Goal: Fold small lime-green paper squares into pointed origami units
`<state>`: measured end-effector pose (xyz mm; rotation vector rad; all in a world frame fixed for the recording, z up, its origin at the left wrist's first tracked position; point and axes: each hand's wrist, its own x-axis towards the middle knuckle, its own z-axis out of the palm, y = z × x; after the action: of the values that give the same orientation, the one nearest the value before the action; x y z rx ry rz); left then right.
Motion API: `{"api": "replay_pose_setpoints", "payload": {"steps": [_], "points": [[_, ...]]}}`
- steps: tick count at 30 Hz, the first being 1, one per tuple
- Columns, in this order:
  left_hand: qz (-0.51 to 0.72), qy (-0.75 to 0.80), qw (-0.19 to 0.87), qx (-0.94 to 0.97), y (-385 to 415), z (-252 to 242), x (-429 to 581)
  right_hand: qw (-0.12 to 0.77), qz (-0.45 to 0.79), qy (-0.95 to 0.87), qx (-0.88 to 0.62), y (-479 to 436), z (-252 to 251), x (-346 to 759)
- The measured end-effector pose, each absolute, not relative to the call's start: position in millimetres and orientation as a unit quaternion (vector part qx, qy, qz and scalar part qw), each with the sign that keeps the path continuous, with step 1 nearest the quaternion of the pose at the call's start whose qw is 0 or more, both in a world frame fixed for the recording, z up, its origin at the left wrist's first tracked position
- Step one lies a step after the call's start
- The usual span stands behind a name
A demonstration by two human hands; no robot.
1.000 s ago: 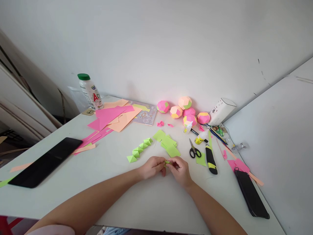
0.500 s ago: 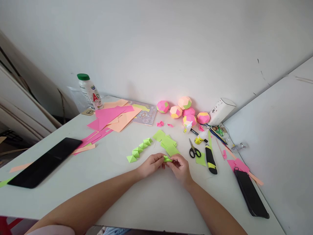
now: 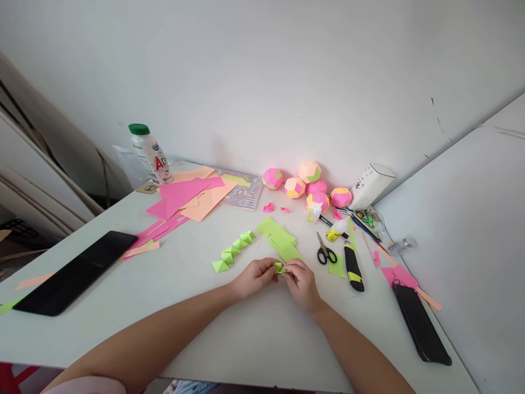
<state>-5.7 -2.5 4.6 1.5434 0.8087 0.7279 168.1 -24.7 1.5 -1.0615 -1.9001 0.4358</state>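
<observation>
Between my two hands is a small piece of folded green paper [image 3: 279,267], partly covered by the fingers. My left hand [image 3: 257,276] pinches its left side, and my right hand [image 3: 301,282] grips the right side with thumb and fingertips. Just beyond the fingers lie loose green paper squares [image 3: 283,239], overlapping one another. To the left of them, a slanting row of folded green paper units [image 3: 233,250] rests on the white table [image 3: 197,334]. Black-handled scissors [image 3: 327,255] lie right of my right hand, beside another green sheet [image 3: 337,267].
A black and yellow utility knife [image 3: 353,266] and glue bottles [image 3: 337,230] are on the right, with a black phone [image 3: 422,323] nearer the edge. Paper balls [image 3: 309,172] sit by the wall. At left are a dark tablet [image 3: 76,273], pink sheets [image 3: 180,197] and a white bottle [image 3: 151,156].
The folded green paper has turned slightly between my fingers, and the fingertips have shifted a little on it. Everything else on the table stays where it was.
</observation>
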Motion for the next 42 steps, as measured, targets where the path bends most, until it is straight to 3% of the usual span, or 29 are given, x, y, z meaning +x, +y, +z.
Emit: {"api": "replay_pose_setpoints", "payload": {"steps": [7, 20, 42], "points": [[0.303, 0.327, 0.561, 0.697, -2.6, 0.2, -6.6, 0.425, 0.280, -0.710, -0.488, -26.3, 5.8, 165.6], [0.290, 0.305, 0.562, 0.712, -3.4, 5.6, -7.0, 0.407, 0.363, -0.636, -0.547, -26.3, 9.4, 165.8], [0.303, 0.318, 0.561, 0.702, -4.7, -0.3, -7.3, 0.407, 0.395, -0.642, -0.516, -25.2, 3.4, 168.5]]}}
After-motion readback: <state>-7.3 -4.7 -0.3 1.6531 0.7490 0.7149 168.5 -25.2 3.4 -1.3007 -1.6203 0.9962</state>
